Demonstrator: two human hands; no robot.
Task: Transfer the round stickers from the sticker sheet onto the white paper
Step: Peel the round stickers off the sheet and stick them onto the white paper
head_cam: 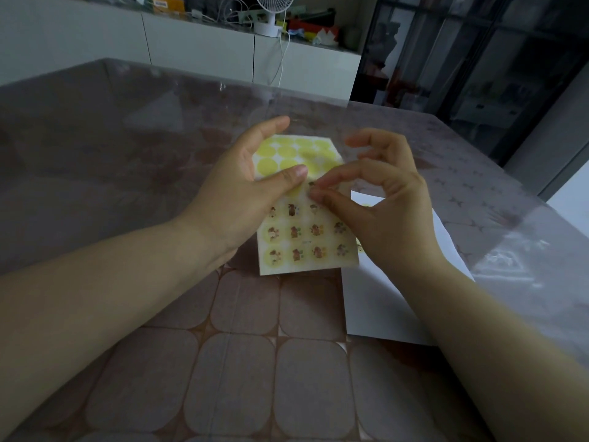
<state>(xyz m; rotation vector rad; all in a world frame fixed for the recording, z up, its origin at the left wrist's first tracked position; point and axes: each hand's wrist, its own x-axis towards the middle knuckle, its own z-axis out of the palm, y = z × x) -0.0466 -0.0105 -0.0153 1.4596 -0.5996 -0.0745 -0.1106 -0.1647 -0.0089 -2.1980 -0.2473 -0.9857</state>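
- The sticker sheet (306,240) is held up off the desk (242,346) between your two hands. Its lower rows show printed circles, and its upper part bends away and shows plain yellow ones.
- Your right hand (382,199) has its grip closed. Thumb and forefinger pinch a round sticker (314,185) in the sheet's middle row; whether its edge has lifted is too small to tell.
- Your left hand (242,186) grips the sheet's left side, with the thumb pressed on the front just beside the pinched sticker and the fingers behind.
- Both sheet and sticker look thin, light and floppy. A sticker will likely curl onto itself or tear, so take it by the rim only and peel low. Keep the bracing thumb close.
- The white paper (382,301) lies flat on the desk just right of the sheet, partly under your right forearm. A small yellow spot near its far corner may be a sticker.
- Well beyond the sheet, a white fan (271,14) stands on a cabinet.
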